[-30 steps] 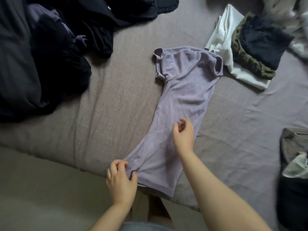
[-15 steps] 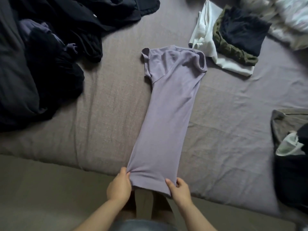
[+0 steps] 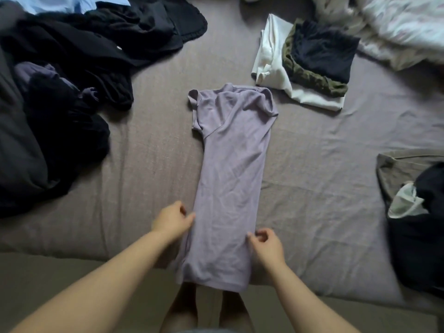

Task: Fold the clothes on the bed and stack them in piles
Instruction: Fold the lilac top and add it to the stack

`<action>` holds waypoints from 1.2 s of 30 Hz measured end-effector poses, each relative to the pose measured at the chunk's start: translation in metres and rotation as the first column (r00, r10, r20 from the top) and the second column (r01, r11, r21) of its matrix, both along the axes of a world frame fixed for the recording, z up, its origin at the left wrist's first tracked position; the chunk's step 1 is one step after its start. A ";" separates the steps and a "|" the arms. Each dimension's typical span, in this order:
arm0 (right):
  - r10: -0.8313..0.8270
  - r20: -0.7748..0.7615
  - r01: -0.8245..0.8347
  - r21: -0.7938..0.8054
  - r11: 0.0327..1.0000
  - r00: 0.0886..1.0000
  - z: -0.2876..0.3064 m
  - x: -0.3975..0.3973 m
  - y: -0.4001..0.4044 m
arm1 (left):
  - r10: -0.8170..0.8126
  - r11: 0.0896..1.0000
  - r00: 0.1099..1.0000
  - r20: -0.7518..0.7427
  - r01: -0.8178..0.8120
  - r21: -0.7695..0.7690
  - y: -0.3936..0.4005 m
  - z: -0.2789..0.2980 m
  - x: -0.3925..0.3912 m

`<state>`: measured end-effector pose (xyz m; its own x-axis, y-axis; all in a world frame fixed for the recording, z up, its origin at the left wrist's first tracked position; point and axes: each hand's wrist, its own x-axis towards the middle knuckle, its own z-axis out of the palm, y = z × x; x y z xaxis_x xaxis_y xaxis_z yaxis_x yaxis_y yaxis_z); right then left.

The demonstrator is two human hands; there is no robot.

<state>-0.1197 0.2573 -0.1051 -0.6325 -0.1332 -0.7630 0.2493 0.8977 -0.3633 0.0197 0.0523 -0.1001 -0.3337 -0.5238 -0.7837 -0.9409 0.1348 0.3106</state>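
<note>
A lilac T-shirt (image 3: pixel 230 179), folded lengthwise into a narrow strip, lies on the bed (image 3: pixel 324 179) with its collar far from me and its hem hanging over the near edge. My left hand (image 3: pixel 171 219) pinches the strip's left edge above the hem. My right hand (image 3: pixel 265 242) pinches the right edge at about the same height. A folded pile (image 3: pixel 310 66) of white, olive and dark navy pieces sits at the back right. A heap of dark unfolded clothes (image 3: pixel 64 99) covers the left side.
A second pile with a brown-grey garment (image 3: pixel 408 169) and dark pieces lies at the right edge. A rumpled white duvet (image 3: pixel 396 27) fills the back right corner. My feet (image 3: pixel 206 308) stand on the floor by the bed's near edge.
Both hands have moved from the hem corners up along the shirt's side edges. The strip now lies straighter, with its hem hanging over the bed edge.
</note>
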 end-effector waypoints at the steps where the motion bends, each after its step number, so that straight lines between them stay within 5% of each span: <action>1: 0.029 -0.077 -0.033 -0.042 0.999 0.997 -0.004 -0.020 -0.014 | 0.085 0.994 0.993 -0.083 -0.090 -0.057 -0.013 -0.001 -0.015; 5: 0.159 -0.358 -0.235 -0.179 0.955 0.920 -0.007 -0.118 -0.094 | 0.222 0.954 0.909 -0.352 -0.277 -0.114 -0.071 -0.012 -0.087; 8: 0.255 -0.535 -0.404 -0.180 0.897 0.805 -0.007 -0.188 -0.161 | 0.391 0.899 0.800 -0.454 -0.438 0.002 -0.106 -0.026 -0.139; 12: 0.413 -0.477 -0.502 -0.070 0.862 0.776 -0.011 -0.240 -0.211 | 0.725 0.676 0.546 -0.420 -0.681 0.282 -0.124 -0.040 -0.182; 15: 0.648 -0.428 -0.638 0.190 0.746 0.630 -0.016 -0.259 -0.227 | 0.726 0.664 0.542 -0.423 -0.711 0.231 -0.122 -0.052 -0.187; 19: 0.438 -0.479 -0.463 0.073 0.883 0.761 -0.007 -0.283 -0.241 | 0.725 0.636 0.507 -0.467 -0.752 0.171 -0.124 -0.064 -0.184; 23: 0.259 -0.503 -0.275 0.045 0.961 0.825 -0.015 -0.295 -0.244 | 0.657 0.647 0.590 -0.470 -0.761 -0.051 -0.120 -0.065 -0.187; 25: 0.340 -0.614 -0.271 0.206 0.940 0.713 -0.021 -0.286 -0.243 | 0.673 0.598 0.588 -0.448 -0.790 -0.138 -0.120 -0.059 -0.193; 27: 0.463 -0.767 -0.385 0.303 0.872 0.445 -0.023 -0.269 -0.240 | 0.699 0.526 0.555 -0.452 -0.826 -0.202 -0.124 -0.050 -0.198; 29: 0.478 -0.840 -0.636 0.225 0.738 0.256 -0.026 -0.250 -0.242 | 0.606 0.538 0.626 -0.491 -0.777 -0.327 -0.131 -0.045 -0.201; 32: 0.498 -0.838 -0.865 0.066 0.497 0.222 -0.033 -0.229 -0.264 | 0.374 0.716 0.808 -0.455 -0.564 -0.412 -0.145 -0.049 -0.203; 36: 0.738 -0.640 -0.890 0.184 0.417 0.213 -0.026 -0.223 -0.301 | 0.279 0.772 0.866 -0.415 -0.459 -0.440 -0.157 -0.045 -0.203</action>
